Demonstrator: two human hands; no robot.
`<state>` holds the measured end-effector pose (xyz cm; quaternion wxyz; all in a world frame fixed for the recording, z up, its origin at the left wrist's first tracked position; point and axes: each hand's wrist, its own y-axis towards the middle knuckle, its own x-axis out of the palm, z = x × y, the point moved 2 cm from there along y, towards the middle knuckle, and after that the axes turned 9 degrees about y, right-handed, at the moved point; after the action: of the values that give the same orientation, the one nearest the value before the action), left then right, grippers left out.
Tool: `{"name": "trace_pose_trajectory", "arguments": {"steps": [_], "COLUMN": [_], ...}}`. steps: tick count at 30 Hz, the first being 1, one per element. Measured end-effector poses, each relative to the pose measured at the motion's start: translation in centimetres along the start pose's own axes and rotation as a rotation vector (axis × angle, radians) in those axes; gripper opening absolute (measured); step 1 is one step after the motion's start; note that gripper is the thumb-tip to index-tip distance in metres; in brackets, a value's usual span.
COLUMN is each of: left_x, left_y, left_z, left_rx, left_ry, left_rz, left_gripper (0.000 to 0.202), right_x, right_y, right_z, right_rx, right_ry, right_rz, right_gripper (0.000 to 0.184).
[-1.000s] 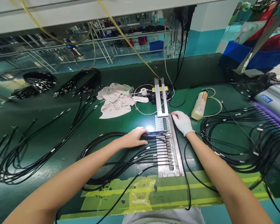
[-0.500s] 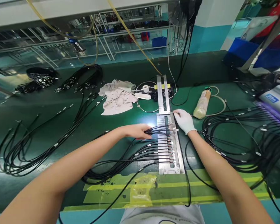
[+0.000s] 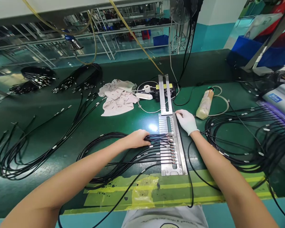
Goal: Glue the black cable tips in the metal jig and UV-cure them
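Note:
A slotted metal fixture [image 3: 165, 125] lies on the green bench, with several black cables [image 3: 154, 152] laid side by side into its slots. My left hand [image 3: 137, 139], bare, presses down on the cable bundle just left of the fixture, fingers closed over the cables. My right hand [image 3: 186, 121] wears a white glove and rests on the fixture's right rail near its upper end, fingertips pinched at the rail's edge.
A crumpled cloth [image 3: 117, 99], a small black device with a white cord [image 3: 152, 91] and a tan bottle [image 3: 204, 104] lie behind the fixture. Coiled black cables [image 3: 251, 142] fill the right side; more cables [image 3: 26, 148] spread at left. Yellow tape [image 3: 144, 193] marks the front edge.
My left hand lifted a few cable ends toward the upper slots, then pressed back down on the bundle. My gloved right hand stayed at the fixture's rail.

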<state>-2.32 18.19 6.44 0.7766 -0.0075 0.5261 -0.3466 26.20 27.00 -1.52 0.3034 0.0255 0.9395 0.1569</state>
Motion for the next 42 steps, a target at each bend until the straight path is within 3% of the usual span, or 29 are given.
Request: {"name": "trace_pose_trajectory", "arguments": {"steps": [4,8,13,16,20,23,30,33,37,42], "left_x": [-1.2,-1.3,-1.9,-1.8,1.2,2.5,0.0,0.8,2.1,1.7], "left_y": [0.0,-0.4,-1.5,-2.0,-1.3,-0.6,-1.3,-1.5,-1.3,-1.3], "left_z": [0.5,-0.2,-1.2,-0.7,0.4,0.8,1.8,1.7,0.7,0.9], "left_rx": [0.061,-0.020,-0.038,0.001,-0.069,-0.089,0.006,0.007,-0.017,-0.022], "left_ry": [-0.048,-0.209,-0.288,-0.352,-0.075,-0.048,-0.231,-0.194,-0.108,-0.055], "left_rz": [-0.086,-0.259,-0.295,-0.243,-0.074,-0.074,-0.182,-0.123,-0.132,-0.124], "left_gripper": [0.029,0.033,0.037,0.040,0.036,0.030,0.034,0.034,0.023,0.020], "right_x": [0.0,-0.1,0.0,0.0,0.0,0.0,0.0,0.1,0.0,0.0], "right_y": [0.1,0.1,0.0,0.1,0.1,0.0,0.1,0.1,0.0,0.1], "right_z": [0.0,0.0,0.2,0.2,0.2,0.1,0.2,0.2,0.3,0.4], "right_rx": [0.005,0.012,0.013,0.013,0.012,0.006,0.004,0.003,0.001,0.009], "right_ry": [-0.009,-0.004,0.010,0.020,0.020,0.015,0.013,0.010,0.009,0.011], "right_rz": [-0.007,-0.004,0.000,0.005,0.005,0.004,0.005,0.004,0.000,0.000], "right_gripper": [0.028,0.028,0.027,0.027,0.027,0.027,0.027,0.027,0.027,0.027]}}
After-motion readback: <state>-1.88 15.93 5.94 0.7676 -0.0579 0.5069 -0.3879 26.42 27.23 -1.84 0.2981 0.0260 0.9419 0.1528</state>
